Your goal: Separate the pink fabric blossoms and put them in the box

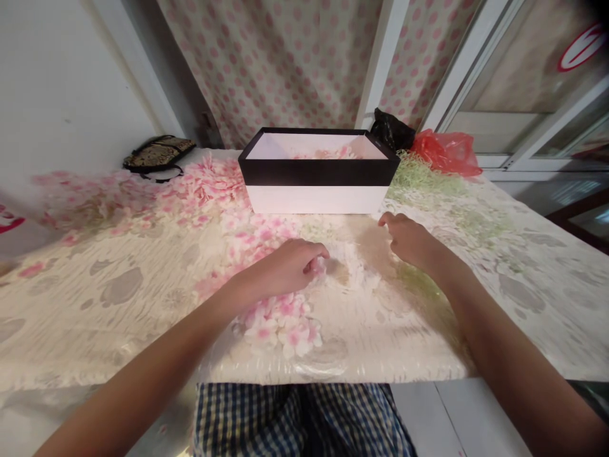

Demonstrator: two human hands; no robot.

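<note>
My left hand [283,270] rests low on the table with curled fingers, pinching a small tuft of pink-and-white petals [318,266]. A larger heap of artificial pink-and-white blossoms [280,324] lies just below that hand. My right hand [406,241] hovers near the black-rimmed white box [316,200], fingers curved and holding nothing visible. Between my hands lies a patch of white shredded filler [354,270]. Pale green shreds [423,181] spread along the table's right side. Inside the box, pink petals [326,153] show, though its lower contents are hidden by the front wall.
Petals [204,187] spread across the far left of the patterned table cover [95,304]. A dark patterned handbag [158,154] lies at the back left. Black [392,130] and red [447,153] plastic bags sit behind the box, before a polka-dot curtain [280,63].
</note>
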